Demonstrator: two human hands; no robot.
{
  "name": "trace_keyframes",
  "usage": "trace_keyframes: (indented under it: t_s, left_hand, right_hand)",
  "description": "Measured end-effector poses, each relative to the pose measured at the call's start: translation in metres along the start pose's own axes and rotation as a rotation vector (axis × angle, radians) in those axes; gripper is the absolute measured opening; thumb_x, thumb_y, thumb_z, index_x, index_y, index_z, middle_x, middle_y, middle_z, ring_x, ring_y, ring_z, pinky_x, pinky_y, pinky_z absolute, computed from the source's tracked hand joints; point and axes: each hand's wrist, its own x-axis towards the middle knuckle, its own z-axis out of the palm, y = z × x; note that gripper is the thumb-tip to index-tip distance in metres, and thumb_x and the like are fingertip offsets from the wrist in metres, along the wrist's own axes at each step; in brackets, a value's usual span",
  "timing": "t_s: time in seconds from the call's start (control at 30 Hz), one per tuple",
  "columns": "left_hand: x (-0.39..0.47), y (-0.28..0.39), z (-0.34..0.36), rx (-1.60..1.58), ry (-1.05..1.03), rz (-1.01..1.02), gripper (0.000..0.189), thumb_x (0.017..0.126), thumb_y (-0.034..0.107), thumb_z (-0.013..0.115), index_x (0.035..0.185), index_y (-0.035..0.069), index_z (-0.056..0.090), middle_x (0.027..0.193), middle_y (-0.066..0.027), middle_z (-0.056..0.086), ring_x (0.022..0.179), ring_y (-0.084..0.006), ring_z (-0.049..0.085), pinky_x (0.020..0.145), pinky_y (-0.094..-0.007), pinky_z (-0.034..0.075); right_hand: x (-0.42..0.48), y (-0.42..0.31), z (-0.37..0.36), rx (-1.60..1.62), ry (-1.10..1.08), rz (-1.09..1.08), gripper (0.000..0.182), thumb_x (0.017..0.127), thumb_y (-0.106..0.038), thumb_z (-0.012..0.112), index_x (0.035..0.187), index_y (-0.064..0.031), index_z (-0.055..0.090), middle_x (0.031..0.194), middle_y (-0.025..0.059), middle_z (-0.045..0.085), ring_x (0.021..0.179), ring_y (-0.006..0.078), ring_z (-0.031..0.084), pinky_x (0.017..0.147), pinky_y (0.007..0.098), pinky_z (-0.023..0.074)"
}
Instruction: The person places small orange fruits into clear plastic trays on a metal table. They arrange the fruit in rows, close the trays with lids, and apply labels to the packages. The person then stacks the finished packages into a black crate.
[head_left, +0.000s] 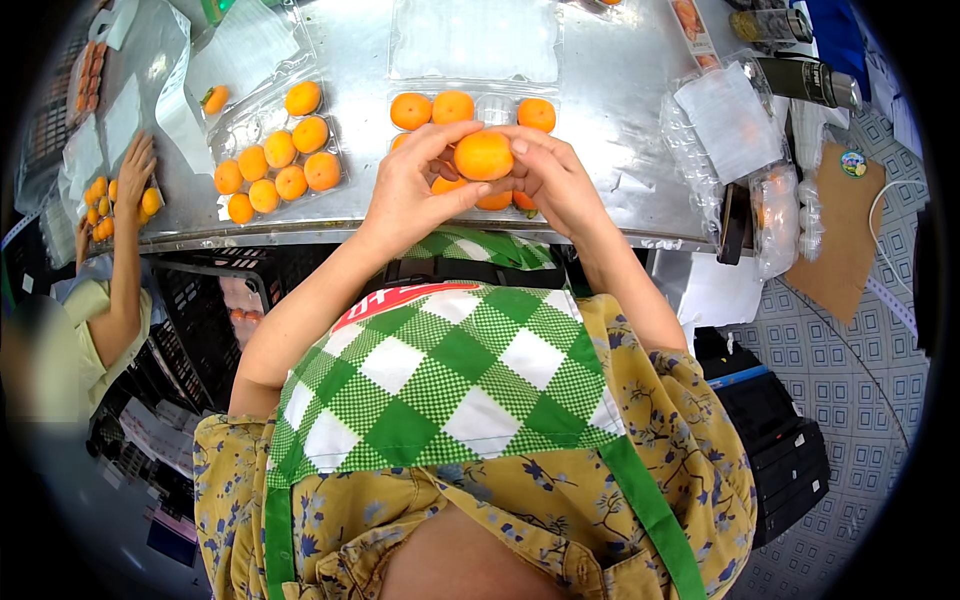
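Note:
Both my hands hold one orange persimmon (484, 156) between their fingertips, my left hand (411, 176) on its left side and my right hand (556, 174) on its right. Beneath them lies an open clear plastic clamshell tray (495, 107) with several orange fruits, partly hidden by my hands. One cup in its back row holds no fruit, between a persimmon (453, 107) and another (537, 115). The raised lid (476, 41) lies flat behind, with a white foam sheet in it. Left of my hands, a second clear tray (335, 142) holds several persimmons.
A loose persimmon (216, 99) lies on the metal table (360, 45). At the far left, a co-worker's hand (135, 169) is over another fruit tray. To the right are stacked clear clamshells (686, 150), a dark thermos flask (806, 81) and brown cardboard (840, 225). Black crates (195, 322) stand below.

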Motion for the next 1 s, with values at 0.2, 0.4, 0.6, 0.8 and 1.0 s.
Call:
trace_keyframes:
  t_s: [0.2,0.4,0.6,0.8,1.0]
  left_hand:
    - [-0.002,0.0,-0.001,0.03,-0.023,-0.021,0.053,0.075,0.004,0.07,0.124,0.001,0.05,0.112,-0.0067,0.054,0.095,-0.012,0.058,0.075,-0.0241,0.049]
    - [-0.003,-0.004,-0.005,-0.234,-0.08,-0.202,0.049,0.075,0.001,0.07,0.12,0.0,0.051,0.113,-0.0078,0.057,0.099,-0.0133,0.058,0.081,-0.0261,0.049]
    - [-0.014,-0.007,-0.013,-0.595,-0.076,-0.371,0.049,0.077,0.008,0.069,0.122,0.002,0.049,0.116,-0.0094,0.057,0.103,-0.0178,0.058,0.089,-0.0327,0.048]
    - [-0.023,-0.02,-0.017,-0.842,-0.106,-0.51,0.051,0.077,0.005,0.064,0.125,0.003,0.046,0.117,-0.01,0.056,0.108,-0.0212,0.056,0.096,-0.0367,0.045]
    - [-0.023,-0.018,-0.019,-0.85,-0.184,-0.529,0.047,0.077,0.005,0.062,0.122,0.004,0.048,0.115,-0.0098,0.056,0.109,-0.0209,0.056,0.096,-0.0368,0.046]
  right_hand:
    - [-0.004,-0.01,0.015,-0.307,0.042,-0.093,0.036,0.093,-0.02,0.048,0.119,0.0041,0.053,0.1,0.012,0.063,0.087,0.0165,0.064,0.075,0.0275,0.0529]
    - [-0.003,-0.008,0.014,-0.126,0.03,0.068,0.038,0.089,-0.019,0.056,0.119,0.0035,0.053,0.097,0.0117,0.064,0.083,0.0163,0.064,0.073,0.0269,0.0527]
    - [-0.011,0.003,-0.046,-0.512,0.339,-0.085,0.036,0.083,-0.017,0.063,0.115,-0.0014,0.057,0.095,0.0113,0.063,0.082,0.0199,0.063,0.073,0.0314,0.0503]
    - [-0.024,0.025,-0.057,-1.393,0.41,-0.338,0.05,0.066,-0.013,0.072,0.114,-0.0125,0.059,0.097,0.01,0.053,0.088,0.0274,0.055,0.072,0.0352,0.0485]
    - [-0.014,0.032,-0.049,-1.481,0.38,-0.34,0.051,0.062,-0.008,0.071,0.112,-0.012,0.058,0.1,0.0099,0.051,0.09,0.0282,0.054,0.073,0.037,0.0489]
